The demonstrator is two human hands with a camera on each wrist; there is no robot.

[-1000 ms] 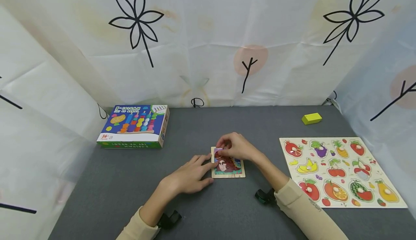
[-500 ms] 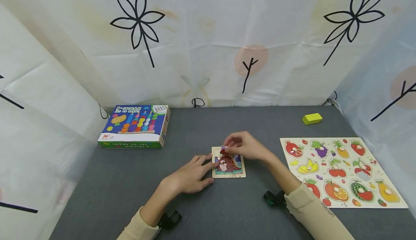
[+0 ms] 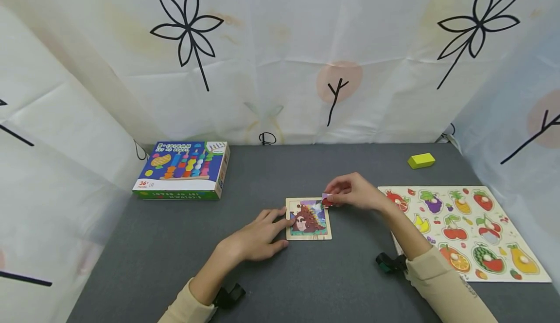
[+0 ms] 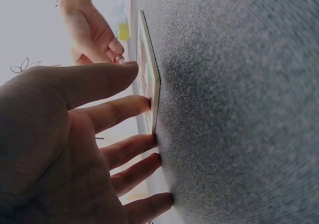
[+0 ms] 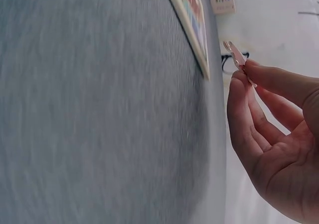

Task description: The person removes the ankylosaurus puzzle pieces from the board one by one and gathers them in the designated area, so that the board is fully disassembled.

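Note:
A small jigsaw puzzle (image 3: 308, 220) in a pale wooden frame lies flat on the table, its picture showing a reddish-brown figure. At its upper left corner a light bare patch of the board shows. My left hand (image 3: 258, 235) rests at the frame's left edge, fingers spread and fairly straight, the fingertips touching frame and table. Just past the frame's upper right corner, my right hand (image 3: 356, 192) pinches a jigsaw piece (image 3: 326, 200) coloured purple and red between thumb and fingers. In the right wrist view the piece (image 5: 238, 58) is held edge-on, above the table.
A blue bead-game box (image 3: 181, 170) stands at the back left. To the right lies a large fruit peg board (image 3: 463, 233), partly under my right forearm. A yellow block (image 3: 421, 160) sits behind it. White cloth walls (image 3: 271, 45) enclose the grey table (image 3: 262, 284).
My right hand has lifted the jigsaw piece from the puzzle's upper left and carried it right, past the frame's upper right corner. My left hand has stayed at the frame.

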